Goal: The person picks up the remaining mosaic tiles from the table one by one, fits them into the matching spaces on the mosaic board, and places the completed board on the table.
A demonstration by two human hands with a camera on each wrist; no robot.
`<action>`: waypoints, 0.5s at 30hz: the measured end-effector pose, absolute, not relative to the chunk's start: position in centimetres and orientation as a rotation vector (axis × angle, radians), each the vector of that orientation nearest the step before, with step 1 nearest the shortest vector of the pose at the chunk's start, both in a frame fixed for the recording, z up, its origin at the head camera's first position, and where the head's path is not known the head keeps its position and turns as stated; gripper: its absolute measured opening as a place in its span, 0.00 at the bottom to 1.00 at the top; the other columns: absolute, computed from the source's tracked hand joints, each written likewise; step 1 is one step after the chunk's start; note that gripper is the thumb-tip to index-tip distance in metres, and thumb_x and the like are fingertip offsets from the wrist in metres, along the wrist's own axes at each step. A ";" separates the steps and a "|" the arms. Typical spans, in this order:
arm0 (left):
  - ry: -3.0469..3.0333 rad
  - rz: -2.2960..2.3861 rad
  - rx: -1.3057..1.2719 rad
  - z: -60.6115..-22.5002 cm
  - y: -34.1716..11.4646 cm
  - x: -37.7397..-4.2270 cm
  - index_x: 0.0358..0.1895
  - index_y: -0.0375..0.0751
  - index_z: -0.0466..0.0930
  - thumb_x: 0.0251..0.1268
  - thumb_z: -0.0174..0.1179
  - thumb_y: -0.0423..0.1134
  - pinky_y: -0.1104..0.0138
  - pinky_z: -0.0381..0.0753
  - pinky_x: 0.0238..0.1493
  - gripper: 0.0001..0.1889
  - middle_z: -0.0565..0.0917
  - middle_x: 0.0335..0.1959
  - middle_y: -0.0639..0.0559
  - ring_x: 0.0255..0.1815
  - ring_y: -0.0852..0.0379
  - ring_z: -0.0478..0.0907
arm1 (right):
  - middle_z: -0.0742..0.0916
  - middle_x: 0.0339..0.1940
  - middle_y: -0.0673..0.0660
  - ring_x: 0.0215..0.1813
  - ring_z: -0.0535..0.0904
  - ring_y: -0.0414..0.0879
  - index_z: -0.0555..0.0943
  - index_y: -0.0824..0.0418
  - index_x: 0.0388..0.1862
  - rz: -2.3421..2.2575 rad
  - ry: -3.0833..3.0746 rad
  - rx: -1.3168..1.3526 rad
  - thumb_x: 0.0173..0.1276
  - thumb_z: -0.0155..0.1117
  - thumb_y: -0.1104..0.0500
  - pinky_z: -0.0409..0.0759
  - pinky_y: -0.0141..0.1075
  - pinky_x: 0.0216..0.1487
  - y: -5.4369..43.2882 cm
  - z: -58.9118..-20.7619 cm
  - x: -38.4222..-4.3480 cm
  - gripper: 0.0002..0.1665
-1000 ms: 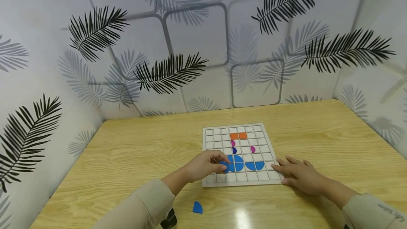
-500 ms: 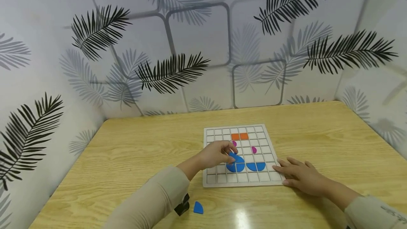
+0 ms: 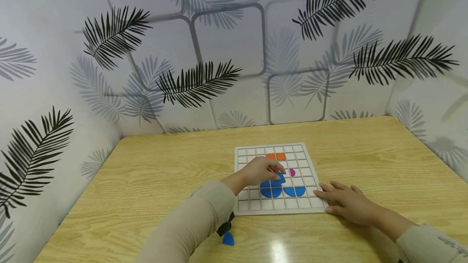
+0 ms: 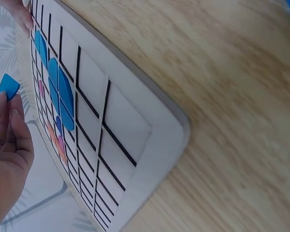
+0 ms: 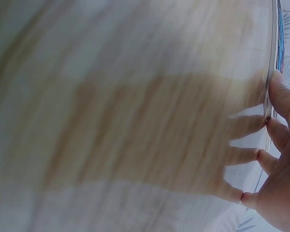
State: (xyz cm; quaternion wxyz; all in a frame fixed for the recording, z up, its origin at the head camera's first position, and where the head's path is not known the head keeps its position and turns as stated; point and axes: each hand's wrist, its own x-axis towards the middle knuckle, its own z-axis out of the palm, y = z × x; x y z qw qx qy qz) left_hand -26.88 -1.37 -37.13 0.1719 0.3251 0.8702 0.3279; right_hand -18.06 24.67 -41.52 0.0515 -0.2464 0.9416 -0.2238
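My left hand (image 3: 260,170) pinches a blue quarter-circle tile (image 4: 8,86) between thumb and fingertips, raised over the middle of a white grid board (image 3: 243,206). Below it, blue tiles (image 3: 271,192) form a round shape on the board, partly covered by the hand. Beside that shape lies a blue half-circle (image 3: 294,191) made of two tiles. My right hand (image 3: 345,202) rests at the board's right edge with spread fingers, some on the table. A small magenta half-circle tile (image 3: 292,172) and two orange square tiles (image 3: 280,156) sit farther back on the grid.
A loose blue quarter-circle tile (image 3: 228,238) lies on the wooden table (image 3: 164,165) in front of the board, close to the left wrist's black camera mount (image 3: 224,226). A leaf-patterned wall (image 3: 234,44) stands behind the table.
My left hand has moved right and slightly back across the board with the blue tile, from the left of the round shape to above its right side. My right hand stays at the edge.
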 end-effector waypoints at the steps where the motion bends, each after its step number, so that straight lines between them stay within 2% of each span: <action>1: 2.477 0.912 0.930 -37.2 -1.1 -26.9 0.41 0.46 0.79 0.57 0.55 0.34 0.74 0.71 0.35 0.09 0.77 0.34 0.58 0.36 0.64 0.72 | 0.68 0.60 0.61 0.61 0.53 0.67 0.70 0.52 0.57 -0.680 2.866 -0.751 0.59 0.53 0.43 0.43 0.67 0.48 24.7 -41.6 -18.1 0.28; 8: 2.505 0.843 0.965 -38.0 0.5 -26.8 0.43 0.47 0.78 0.57 0.55 0.32 0.75 0.71 0.29 0.11 0.76 0.31 0.57 0.30 0.65 0.72 | 0.68 0.60 0.62 0.61 0.53 0.67 0.70 0.52 0.57 -0.683 2.870 -0.763 0.59 0.52 0.43 0.44 0.67 0.47 24.7 -41.6 -18.0 0.28; 15: 2.556 0.755 1.014 -38.7 1.6 -27.1 0.40 0.45 0.76 0.56 0.56 0.33 0.76 0.70 0.33 0.09 0.77 0.32 0.57 0.34 0.65 0.72 | 0.68 0.60 0.62 0.61 0.53 0.67 0.70 0.52 0.57 -0.686 2.864 -0.755 0.59 0.53 0.44 0.43 0.67 0.48 24.7 -41.5 -17.9 0.28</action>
